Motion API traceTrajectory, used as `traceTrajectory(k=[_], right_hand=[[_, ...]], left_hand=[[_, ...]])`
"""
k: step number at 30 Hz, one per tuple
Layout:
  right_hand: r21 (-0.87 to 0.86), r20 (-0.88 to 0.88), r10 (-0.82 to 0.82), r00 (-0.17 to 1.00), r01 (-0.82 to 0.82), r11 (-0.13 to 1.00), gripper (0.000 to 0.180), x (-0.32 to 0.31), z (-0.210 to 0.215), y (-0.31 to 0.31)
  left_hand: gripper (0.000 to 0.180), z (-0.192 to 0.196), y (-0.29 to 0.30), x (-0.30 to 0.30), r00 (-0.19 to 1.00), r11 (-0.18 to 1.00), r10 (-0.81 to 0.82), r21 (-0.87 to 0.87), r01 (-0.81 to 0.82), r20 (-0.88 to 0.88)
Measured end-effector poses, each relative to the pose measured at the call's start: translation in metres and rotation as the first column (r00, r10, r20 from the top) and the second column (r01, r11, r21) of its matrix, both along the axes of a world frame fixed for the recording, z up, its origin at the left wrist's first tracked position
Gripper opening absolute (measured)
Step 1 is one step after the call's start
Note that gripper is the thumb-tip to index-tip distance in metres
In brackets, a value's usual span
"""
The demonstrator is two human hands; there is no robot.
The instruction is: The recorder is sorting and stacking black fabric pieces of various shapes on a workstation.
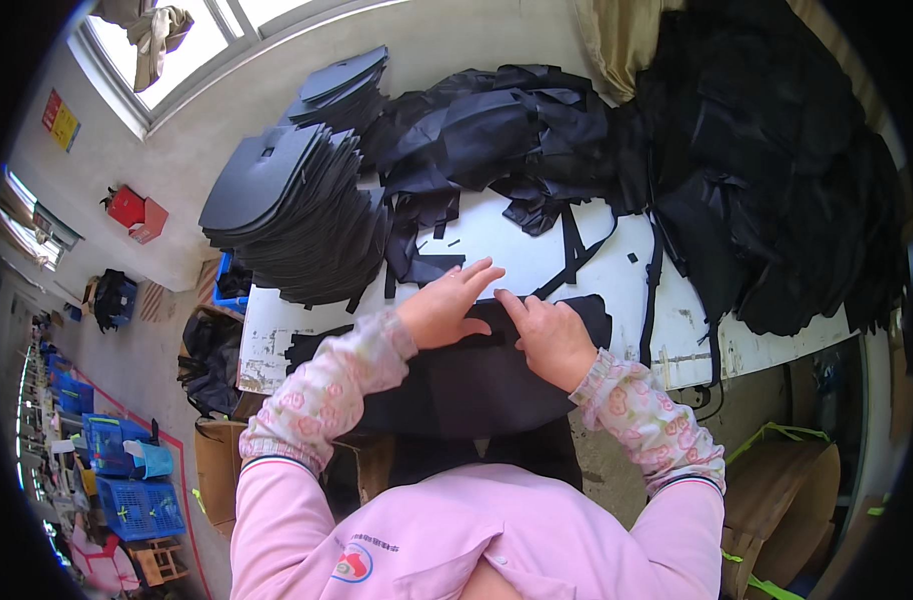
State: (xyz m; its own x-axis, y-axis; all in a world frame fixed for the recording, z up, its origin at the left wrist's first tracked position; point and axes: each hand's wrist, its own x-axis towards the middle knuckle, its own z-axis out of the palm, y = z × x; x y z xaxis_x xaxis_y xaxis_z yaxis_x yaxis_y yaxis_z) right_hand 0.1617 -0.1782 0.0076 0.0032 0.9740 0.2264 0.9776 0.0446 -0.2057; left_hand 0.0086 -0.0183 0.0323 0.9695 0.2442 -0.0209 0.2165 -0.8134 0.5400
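Two bare hands are close together above the far part of a black fabric piece [467, 385], which lies along the near edge of the white table [497, 225] and reaches toward the person's body. The left hand [442, 310] has its fingers stretched out and its thumb spread, apparently gripping nothing. The right hand [555, 335] points its index finger toward the left one, its other fingers curled; whether they pinch anything cannot be told. To handle the piece well, the left palm might best flatten its side while the right fingers align the far edge, both pressing lightly so the overhanging part does not drag it off.

At the far left, a tall stack of grey panels [262, 180] leans somewhat and could slip if an elbow catches it. Mid-table, a black fabric heap [517, 125] and loose straps [574, 250] limit the space beyond the fingers. On the right, a larger dark pile [777, 170] crowds the table, and a hanging strap [654, 300] could snag the right sleeve [657, 425].
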Motion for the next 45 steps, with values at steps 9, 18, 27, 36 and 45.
traceTrajectory(k=[9, 18, 27, 36, 45], right_hand=[[-0.240, -0.251, -0.212, 0.945, 0.152, 0.959, 0.035, 0.126, -0.021, 0.084], [-0.446, 0.124, -0.187, 0.974, 0.223, 0.867, 0.027, 0.148, -0.100, 0.183], [0.102, -0.358, 0.141, 0.923, -0.112, 0.988, 0.021, 0.122, 0.008, 0.154], [0.504, -0.647, 0.546, 0.532, -0.239, 0.830, 0.019, 0.056, 0.171, 0.086], [0.800, 0.017, 0.153, 0.988, -0.105, 0.591, 0.019, 0.067, 0.180, 0.080]], left_hand=[[0.094, -0.095, -0.070, -0.057, 0.966, 0.916, -0.248, 0.307, 0.258, -0.072], [0.095, -0.089, -0.073, -0.050, 0.965, 0.936, -0.257, 0.235, 0.263, -0.057], [0.039, -0.040, -0.005, -0.053, 0.818, 0.965, 0.262, -0.167, -0.204, 0.512], [0.069, 0.053, 0.050, 0.007, 0.722, 0.939, 0.197, -0.338, 0.055, 0.664], [0.017, 0.103, 0.013, 0.008, 0.648, 0.828, 0.355, -0.548, 0.116, 0.674]])
